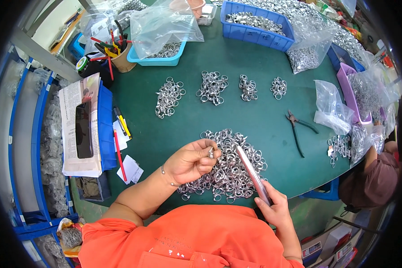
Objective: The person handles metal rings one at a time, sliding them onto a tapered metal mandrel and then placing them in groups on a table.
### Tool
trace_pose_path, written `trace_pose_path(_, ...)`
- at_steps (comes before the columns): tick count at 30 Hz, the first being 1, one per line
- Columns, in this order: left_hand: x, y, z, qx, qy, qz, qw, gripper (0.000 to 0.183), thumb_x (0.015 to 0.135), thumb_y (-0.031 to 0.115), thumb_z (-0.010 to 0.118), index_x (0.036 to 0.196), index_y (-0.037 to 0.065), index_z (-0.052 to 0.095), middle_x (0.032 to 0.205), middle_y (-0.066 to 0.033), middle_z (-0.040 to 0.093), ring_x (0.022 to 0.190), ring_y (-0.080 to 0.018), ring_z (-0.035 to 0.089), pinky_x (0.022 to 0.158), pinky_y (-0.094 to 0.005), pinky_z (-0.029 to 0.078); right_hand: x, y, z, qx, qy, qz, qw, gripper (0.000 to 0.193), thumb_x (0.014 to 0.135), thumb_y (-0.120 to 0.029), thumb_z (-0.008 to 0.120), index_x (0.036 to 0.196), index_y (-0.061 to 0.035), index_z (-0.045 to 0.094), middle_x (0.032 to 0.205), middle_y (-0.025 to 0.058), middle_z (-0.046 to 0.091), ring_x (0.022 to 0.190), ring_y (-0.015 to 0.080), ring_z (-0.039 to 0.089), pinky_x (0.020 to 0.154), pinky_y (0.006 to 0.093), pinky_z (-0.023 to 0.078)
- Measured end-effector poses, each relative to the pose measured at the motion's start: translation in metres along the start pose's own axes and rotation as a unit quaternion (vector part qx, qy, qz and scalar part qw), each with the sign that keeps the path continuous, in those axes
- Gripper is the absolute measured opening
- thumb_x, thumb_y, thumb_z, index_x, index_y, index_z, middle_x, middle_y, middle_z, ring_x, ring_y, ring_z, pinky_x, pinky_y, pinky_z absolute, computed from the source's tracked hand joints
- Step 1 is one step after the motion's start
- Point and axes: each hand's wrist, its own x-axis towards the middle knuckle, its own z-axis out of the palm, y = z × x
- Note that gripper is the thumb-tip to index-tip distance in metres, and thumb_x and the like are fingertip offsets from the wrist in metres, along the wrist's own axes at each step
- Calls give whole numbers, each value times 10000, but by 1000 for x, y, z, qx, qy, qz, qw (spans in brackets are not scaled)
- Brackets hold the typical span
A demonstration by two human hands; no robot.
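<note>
Over the big pile of silver rings (228, 183), my left hand (193, 160) pinches one silver ring (211, 153) between thumb and fingers. My right hand (276, 202) grips the thick end of a ring mandrel (253, 175), a long tapering metal stick with markings along it. Its thin tip points up and left, apart from the pinched ring. Beyond the pile lie smaller heaps in a row: a left heap of rings (169, 98), a second heap (212, 87), a third heap (248, 88) and a small right heap (278, 88).
Green-handled pliers (295, 127) lie open on the green table (134, 89). A blue bin (254, 38), a light-blue basket (158, 61) and plastic bags line the far side. At left, a phone (83, 129) rests on newspapers. Another person's sleeve (373, 178) shows at right.
</note>
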Motion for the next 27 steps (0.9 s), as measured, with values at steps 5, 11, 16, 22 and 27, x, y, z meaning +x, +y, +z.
trace_pose_path(5,2,-2,-5,99,29,75,992,181,882,74,526,1056,27,536,1081,-126,525,749,-106,495,665,-205,433,5,-9,1,9,-9,-18,1000,474,730,-38,684,1173,5,519,876,159,616,754,210,622,685,280,481)
trace_pose_path(11,2,0,-5,101,23,76,992,178,885,74,524,1057,38,546,1025,-123,568,801,-108,525,670,-217,430,9,-12,3,1,-25,-42,999,492,726,-35,680,1187,-2,512,864,159,611,738,217,618,681,283,483)
trace_pose_path(16,2,-1,-11,107,39,85,990,156,888,68,515,1036,38,555,1031,-142,567,804,-123,546,701,-231,465,8,-10,3,-2,-22,-45,999,493,728,-39,679,1190,-2,510,870,161,612,746,222,621,683,286,483)
trace_pose_path(22,3,-1,-11,128,56,92,986,123,889,61,509,998,34,561,1026,-147,565,815,-148,572,741,-253,500,8,-8,4,-4,-24,-40,999,490,735,-48,676,1193,-5,508,859,159,611,740,222,619,680,286,482)
trace_pose_path(27,3,-1,-10,126,61,94,986,117,879,53,522,988,30,560,1023,-144,569,810,-158,589,735,-259,510,8,-8,4,-1,-24,-36,999,491,737,-53,678,1194,-4,506,857,160,611,737,221,619,677,286,482)
